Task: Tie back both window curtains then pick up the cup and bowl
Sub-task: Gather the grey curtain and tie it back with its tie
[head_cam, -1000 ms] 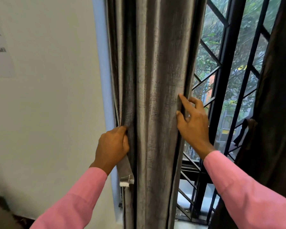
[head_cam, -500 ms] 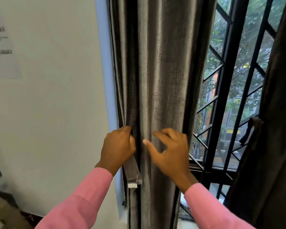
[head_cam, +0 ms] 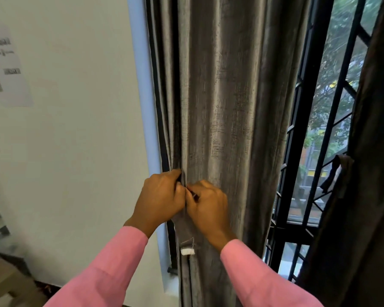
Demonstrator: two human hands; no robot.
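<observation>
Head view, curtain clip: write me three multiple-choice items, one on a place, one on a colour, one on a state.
1. Where do the left hand and right hand meet?
A. At the left edge of the grey textured curtain
B. On the black window bars
C. On the white wall

2. What colour are the long sleeves?
A. Blue
B. Pink
C. White

3. How are the hands?
A. Open and flat
B. Fingers curled, pinching fabric
C. Hanging idle

Key: 1 A, the hands touch each other at the curtain's left folds. 2 B, both cuffs are pink. 3 B, curled fingers pinch the grey fabric strap, whose white tag hangs below.
</observation>
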